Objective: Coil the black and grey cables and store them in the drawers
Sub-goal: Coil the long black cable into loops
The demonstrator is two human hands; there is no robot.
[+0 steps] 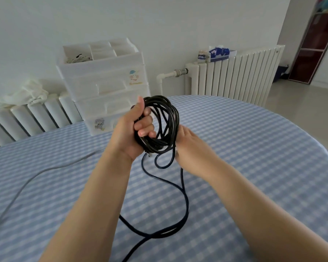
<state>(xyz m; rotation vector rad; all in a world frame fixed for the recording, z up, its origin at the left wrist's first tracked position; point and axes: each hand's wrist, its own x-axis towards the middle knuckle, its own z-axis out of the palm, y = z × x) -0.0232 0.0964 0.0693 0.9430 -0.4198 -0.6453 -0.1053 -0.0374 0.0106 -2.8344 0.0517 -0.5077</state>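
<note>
Left hand (134,129) grips the coiled black cable (160,123) above the table (254,148), fingers curled through the loops. Right hand (189,146) sits behind the coil's right edge; its grip cannot be told. Loose tail trails down onto the table. Grey cable (27,184) lies left; drawers (106,82) stand behind.

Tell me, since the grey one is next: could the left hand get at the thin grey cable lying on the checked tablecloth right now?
Probably not yet. The left hand grips the black cable coil, so it is occupied. The thin grey cable itself lies uncovered on the blue checked tablecloth, to that hand's side.
</note>
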